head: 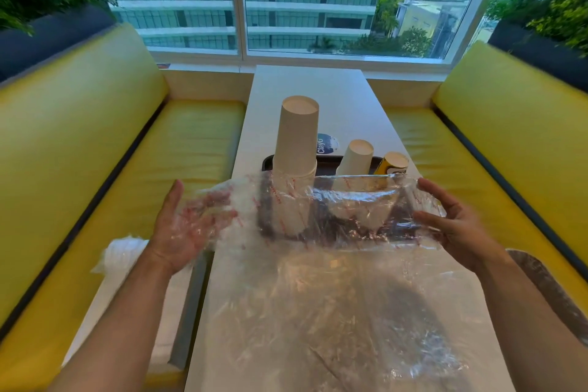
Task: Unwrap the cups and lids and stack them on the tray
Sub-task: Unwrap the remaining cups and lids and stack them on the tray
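A clear plastic wrapper with red print is stretched between my hands above the table. My left hand holds its left end, with film draped over the palm. My right hand grips its right end. Behind the film, a dark tray carries a tall upside-down stack of white paper cups, a shorter white stack and a yellow-and-black stack. The tray's near part shows only blurred through the plastic. No lids can be made out.
More crumpled clear plastic lies on the white table in front of me. A wrapped white bundle rests on the yellow bench at my left. A second yellow bench runs along the right; a window is behind.
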### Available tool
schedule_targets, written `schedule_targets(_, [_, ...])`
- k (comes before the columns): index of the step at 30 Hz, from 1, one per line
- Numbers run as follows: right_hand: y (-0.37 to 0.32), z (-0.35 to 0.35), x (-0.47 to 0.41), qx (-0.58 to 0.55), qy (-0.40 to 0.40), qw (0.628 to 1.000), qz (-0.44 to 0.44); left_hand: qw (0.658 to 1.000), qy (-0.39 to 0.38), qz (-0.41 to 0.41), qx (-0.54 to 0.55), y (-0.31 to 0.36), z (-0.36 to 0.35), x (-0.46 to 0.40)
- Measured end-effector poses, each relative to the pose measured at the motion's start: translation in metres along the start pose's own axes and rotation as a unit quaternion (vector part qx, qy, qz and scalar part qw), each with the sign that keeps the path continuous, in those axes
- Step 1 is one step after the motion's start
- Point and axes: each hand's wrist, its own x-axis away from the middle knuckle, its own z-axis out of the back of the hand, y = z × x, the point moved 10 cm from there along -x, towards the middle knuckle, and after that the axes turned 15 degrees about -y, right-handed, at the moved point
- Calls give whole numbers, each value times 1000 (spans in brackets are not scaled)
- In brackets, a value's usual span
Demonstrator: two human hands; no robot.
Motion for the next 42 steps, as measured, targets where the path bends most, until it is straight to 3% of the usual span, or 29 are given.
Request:
schedule_targets(6, [0,1,-1,13,-1,1000,-1,994,10,37,-102,15,22,8])
schedule_targets(11, [2,-5,-2,39,-21,999,-11,991,16,91,-94,11,28,18])
schedule_targets(14, [7,-4,-4,5,-42,999,-23,977,16,121,-173,7,35,20])
schedule_targets(18, [9,-2,-4,-32,-79,996,-40,974,29,113,-193,14,44,27])
schedule_targets(25, [6,-2,-6,57,-126,986,-95,975,24,101,-197,22,56,33])
schedule_targets(35, [10,-16,1,229,-195,936,-185,956,10,117,-267,38,64,42])
schedule_targets(39, [5,-26,4,196,-214,947,-141,967,7,123,-222,37,65,45])
schedule_targets(42, [2,-29,7,73,-196,971,-113,978,12,109,-177,37,61,47])
